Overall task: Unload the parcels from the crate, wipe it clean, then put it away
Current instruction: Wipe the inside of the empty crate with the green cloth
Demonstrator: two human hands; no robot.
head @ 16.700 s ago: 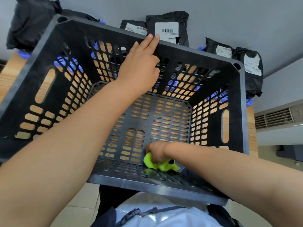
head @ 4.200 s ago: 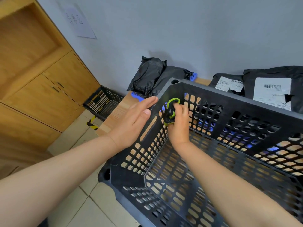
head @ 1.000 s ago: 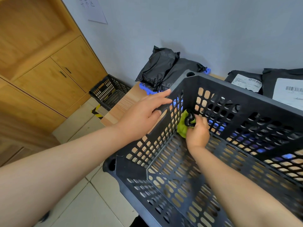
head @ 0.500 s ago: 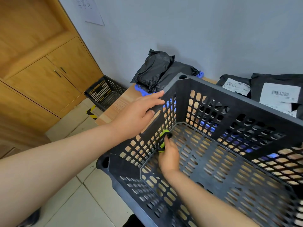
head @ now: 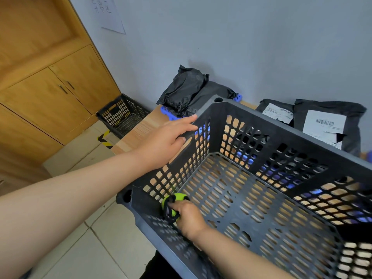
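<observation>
Head view is showing, nearest, the right hand (head: 188, 218) reaching down inside the black perforated crate (head: 261, 120), its fingers curling tightly round a bunched yellow-green cloth (head: 174, 204) with dark trim and pressing it into the crate's near-left inner corner, where the floor is meeting the walls. The crate, holding no parcels, is sitting with its near-left corner jutting out over the tiled floor (head: 90, 248), while its far part is lying over the wooden table (head: 138, 129). Further out, the left hand (head: 163, 141) is resting on the rim of the crate's left wall beside the handle slot, fingers nearly straight and gripping nothing. Beyond the crate, crumpled black parcels (head: 187, 87) are lying on blue plastic pieces (head: 167, 114) at the table's back edge, and labelled black parcels (head: 326, 125) are leaning against the grey wall. Off to the left, a second black crate (head: 122, 115) is standing on the floor by the wooden cabinet (head: 50, 93).
</observation>
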